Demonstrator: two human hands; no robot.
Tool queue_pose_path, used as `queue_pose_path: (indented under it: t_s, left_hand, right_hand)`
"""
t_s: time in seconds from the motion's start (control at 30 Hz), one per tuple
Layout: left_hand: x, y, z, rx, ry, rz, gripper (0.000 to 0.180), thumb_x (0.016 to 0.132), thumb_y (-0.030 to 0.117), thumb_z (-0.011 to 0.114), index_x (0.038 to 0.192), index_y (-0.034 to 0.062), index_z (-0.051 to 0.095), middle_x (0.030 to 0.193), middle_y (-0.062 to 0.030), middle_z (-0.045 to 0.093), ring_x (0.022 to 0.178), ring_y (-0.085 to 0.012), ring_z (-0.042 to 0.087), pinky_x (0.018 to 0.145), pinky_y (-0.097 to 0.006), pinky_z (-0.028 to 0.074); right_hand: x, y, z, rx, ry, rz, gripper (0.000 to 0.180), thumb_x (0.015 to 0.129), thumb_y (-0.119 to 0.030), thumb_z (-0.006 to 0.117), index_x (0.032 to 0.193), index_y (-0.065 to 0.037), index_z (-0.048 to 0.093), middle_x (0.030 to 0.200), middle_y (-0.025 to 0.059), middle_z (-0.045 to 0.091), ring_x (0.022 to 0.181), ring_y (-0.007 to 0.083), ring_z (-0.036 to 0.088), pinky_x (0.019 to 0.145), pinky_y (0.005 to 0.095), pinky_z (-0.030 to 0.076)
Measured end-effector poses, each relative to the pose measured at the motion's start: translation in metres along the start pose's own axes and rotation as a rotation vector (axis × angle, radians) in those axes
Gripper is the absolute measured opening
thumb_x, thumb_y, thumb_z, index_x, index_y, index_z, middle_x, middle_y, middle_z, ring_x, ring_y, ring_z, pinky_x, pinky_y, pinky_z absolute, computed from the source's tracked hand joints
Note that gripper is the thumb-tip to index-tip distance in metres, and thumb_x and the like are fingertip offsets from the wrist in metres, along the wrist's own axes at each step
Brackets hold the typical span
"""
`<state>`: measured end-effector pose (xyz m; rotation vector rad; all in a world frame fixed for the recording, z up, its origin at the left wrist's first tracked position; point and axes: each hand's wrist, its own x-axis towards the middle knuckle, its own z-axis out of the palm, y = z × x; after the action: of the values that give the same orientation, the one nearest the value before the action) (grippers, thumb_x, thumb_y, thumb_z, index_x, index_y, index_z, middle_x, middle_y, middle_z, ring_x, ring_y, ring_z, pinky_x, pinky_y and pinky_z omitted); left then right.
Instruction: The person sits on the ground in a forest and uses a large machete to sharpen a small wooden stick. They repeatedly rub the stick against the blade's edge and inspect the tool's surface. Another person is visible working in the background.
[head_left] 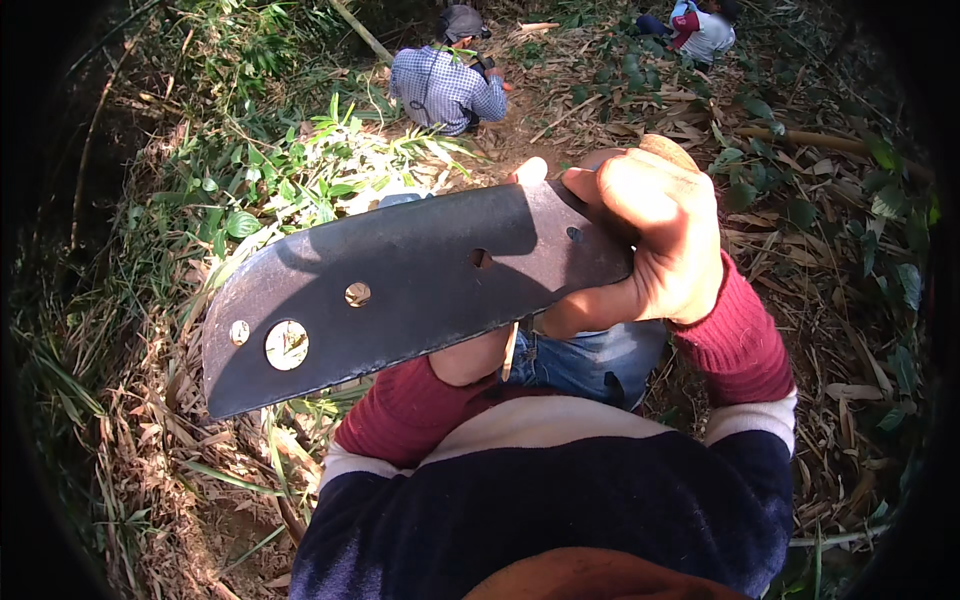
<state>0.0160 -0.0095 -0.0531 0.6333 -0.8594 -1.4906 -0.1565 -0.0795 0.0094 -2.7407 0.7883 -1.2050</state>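
Head view: a broad, dark grey metal blade [420, 290], blunt-ended and pierced by round holes, hangs slantwise in front of the torso, its flat face turned up to the camera. Right hand [650, 230] closed round the blade's narrower end, fingers at the upper edge and one digit along the lower; a brown, rounded end, probably a wooden handle, shows beyond the knuckles. Left hand [472, 360] mostly hidden behind the metal, only the wrist side showing under the lower edge; cannot tell whether it is open or gripping. One fingertip peeks over the upper edge, owner uncertain. A thin, pale, straw-coloured sliver [510, 352] sticks out below, just beside that wrist; what holds it is hidden. Step in hand, as I judge it: steadying the blade and looking over its face, no cutting under way. Next move would call for a firm right-hand hold and the lower edge, bright along its rim and likely the sharp one, kept off the left wrist in its maroon ribbed cuff [405, 412]. Around: dry brown leaf litter [150, 430]; ahead, a person in a blue checked shirt [430, 88], well apart, and another farther off, upper right [708, 38].
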Motion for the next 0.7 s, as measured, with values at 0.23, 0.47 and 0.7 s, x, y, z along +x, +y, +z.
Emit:
queue_pose_path:
  t_s: [0.23,0.47,0.7]
  left_hand:
    - [-0.020,0.012,0.006,0.112,-0.055,0.037,0.046,0.106,0.024,0.053,0.145,-0.0005,0.050,0.094,-0.0093,0.067,0.054,-0.0082,0.046,0.050,-0.022,0.037]
    - [0.000,0.020,0.000,-0.038,0.086,0.045,0.040,0.109,0.021,0.047,0.144,0.0019,0.052,0.088,-0.0059,0.064,0.057,-0.0040,0.048,0.047,-0.017,0.035]
    - [0.006,0.014,-0.002,-0.097,0.015,0.070,0.041,0.110,0.024,0.045,0.144,0.0022,0.051,0.077,-0.0040,0.058,0.056,-0.0052,0.048,0.047,-0.018,0.037]
  right_hand:
    - [0.000,0.044,-0.005,-0.116,-0.067,0.296,0.067,0.071,-0.058,0.086,0.091,0.003,0.065,0.068,0.0086,0.057,0.056,0.0171,0.051,0.055,0.0309,0.042]
    - [-0.034,0.092,-0.043,0.236,0.246,0.542,0.047,0.106,-0.048,0.053,0.087,-0.006,0.055,0.070,-0.0020,0.050,0.061,0.0067,0.046,0.055,0.0231,0.036]
    - [-0.035,0.073,-0.047,0.346,0.241,0.607,0.055,0.104,-0.057,0.049,0.093,-0.004,0.057,0.070,-0.0007,0.052,0.060,0.0072,0.049,0.054,0.0238,0.037]
